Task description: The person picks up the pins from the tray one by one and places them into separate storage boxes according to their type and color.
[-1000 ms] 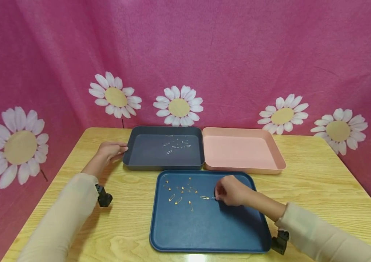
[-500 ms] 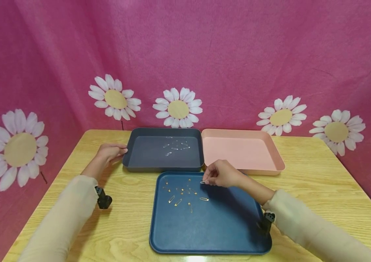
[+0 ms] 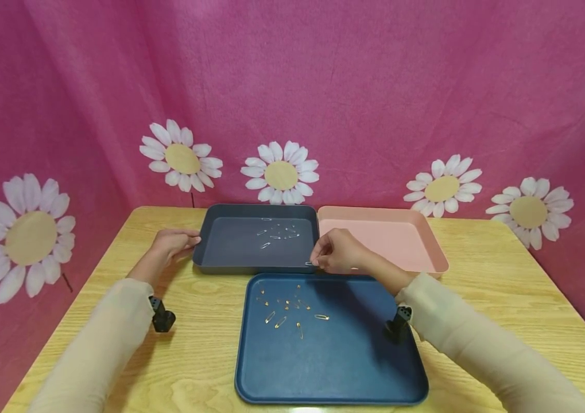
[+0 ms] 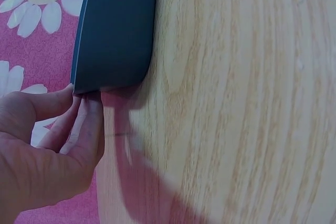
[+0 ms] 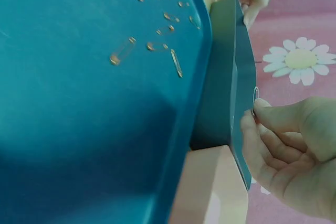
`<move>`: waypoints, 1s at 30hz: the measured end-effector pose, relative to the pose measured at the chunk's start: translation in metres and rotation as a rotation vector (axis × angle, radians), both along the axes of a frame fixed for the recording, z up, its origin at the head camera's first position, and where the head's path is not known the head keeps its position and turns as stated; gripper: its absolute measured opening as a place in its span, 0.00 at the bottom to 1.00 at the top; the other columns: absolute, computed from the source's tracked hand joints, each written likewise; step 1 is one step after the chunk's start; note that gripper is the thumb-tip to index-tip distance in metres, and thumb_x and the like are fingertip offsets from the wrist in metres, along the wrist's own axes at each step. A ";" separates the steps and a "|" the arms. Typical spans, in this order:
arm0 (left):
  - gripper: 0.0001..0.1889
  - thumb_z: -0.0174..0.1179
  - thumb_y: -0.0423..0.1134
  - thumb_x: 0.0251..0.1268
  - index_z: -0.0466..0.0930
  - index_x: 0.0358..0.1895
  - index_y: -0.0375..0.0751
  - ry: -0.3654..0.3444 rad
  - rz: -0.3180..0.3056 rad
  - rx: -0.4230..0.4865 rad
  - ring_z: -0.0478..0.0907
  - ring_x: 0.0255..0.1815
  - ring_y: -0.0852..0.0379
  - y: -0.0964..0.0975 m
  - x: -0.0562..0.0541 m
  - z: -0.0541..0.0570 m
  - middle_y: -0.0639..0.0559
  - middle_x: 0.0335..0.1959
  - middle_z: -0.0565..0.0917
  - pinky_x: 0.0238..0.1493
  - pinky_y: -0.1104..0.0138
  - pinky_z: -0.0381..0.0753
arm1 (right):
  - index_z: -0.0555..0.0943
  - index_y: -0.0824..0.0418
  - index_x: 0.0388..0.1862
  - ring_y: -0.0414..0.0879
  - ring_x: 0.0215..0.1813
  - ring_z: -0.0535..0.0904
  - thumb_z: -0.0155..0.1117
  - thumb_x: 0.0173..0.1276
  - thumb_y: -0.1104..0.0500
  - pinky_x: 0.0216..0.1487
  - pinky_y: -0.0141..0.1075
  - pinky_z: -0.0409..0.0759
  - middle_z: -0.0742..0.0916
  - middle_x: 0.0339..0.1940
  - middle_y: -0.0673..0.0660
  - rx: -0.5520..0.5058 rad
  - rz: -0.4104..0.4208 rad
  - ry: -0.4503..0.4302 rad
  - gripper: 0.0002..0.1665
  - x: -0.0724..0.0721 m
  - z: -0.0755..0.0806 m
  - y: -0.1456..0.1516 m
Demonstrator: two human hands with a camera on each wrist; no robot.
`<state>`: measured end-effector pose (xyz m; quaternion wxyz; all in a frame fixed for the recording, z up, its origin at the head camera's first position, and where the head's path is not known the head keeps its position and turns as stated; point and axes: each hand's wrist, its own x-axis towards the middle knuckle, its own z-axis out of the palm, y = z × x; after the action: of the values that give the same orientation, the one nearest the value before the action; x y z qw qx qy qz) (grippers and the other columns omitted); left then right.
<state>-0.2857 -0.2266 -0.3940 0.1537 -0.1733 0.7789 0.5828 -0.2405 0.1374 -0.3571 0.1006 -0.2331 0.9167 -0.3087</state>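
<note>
- One silver safety pin (image 3: 309,264), centre frame, pinched in your right hand (image 3: 340,251).
- Your left hand (image 3: 171,244), left of centre, grips the dark gray tray (image 3: 230,244).

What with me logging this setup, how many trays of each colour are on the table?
Dark grey tray: 1
Pink tray: 1
Blue tray: 1
Total: 3 trays

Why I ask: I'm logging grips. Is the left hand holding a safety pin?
No: the left hand pinches the edge of the gray tray.
</note>
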 end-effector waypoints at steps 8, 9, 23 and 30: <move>0.25 0.53 0.32 0.69 0.65 0.68 0.33 -0.002 0.004 0.003 0.76 0.59 0.57 -0.003 0.002 -0.001 0.37 0.71 0.66 0.66 0.63 0.73 | 0.86 0.70 0.27 0.36 0.21 0.73 0.66 0.56 0.72 0.24 0.25 0.73 0.88 0.22 0.61 0.067 0.111 0.074 0.03 -0.031 0.012 -0.011; 0.25 0.53 0.32 0.69 0.65 0.68 0.33 -0.004 0.006 0.005 0.76 0.59 0.57 -0.003 0.002 -0.002 0.37 0.71 0.66 0.66 0.63 0.73 | 0.86 0.70 0.28 0.36 0.21 0.73 0.66 0.56 0.72 0.23 0.25 0.72 0.87 0.21 0.61 0.083 0.117 0.068 0.03 -0.034 0.014 -0.013; 0.25 0.53 0.33 0.69 0.66 0.68 0.35 -0.012 0.012 -0.004 0.73 0.64 0.54 -0.003 0.000 -0.001 0.38 0.70 0.68 0.66 0.64 0.74 | 0.90 0.58 0.29 0.39 0.29 0.80 0.70 0.55 0.58 0.33 0.28 0.78 0.91 0.29 0.54 0.522 0.176 0.183 0.06 -0.083 0.024 -0.046; 0.25 0.52 0.32 0.70 0.65 0.69 0.33 -0.003 0.001 0.002 0.67 0.70 0.48 -0.002 -0.002 0.001 0.37 0.71 0.66 0.68 0.62 0.72 | 0.89 0.58 0.33 0.35 0.25 0.75 0.67 0.61 0.55 0.27 0.24 0.71 0.88 0.25 0.52 0.623 0.072 0.014 0.09 -0.097 0.015 -0.062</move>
<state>-0.2872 -0.2288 -0.3933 0.1547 -0.1745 0.7778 0.5837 -0.3375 0.0754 -0.3417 0.1718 -0.2253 0.9590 -0.0076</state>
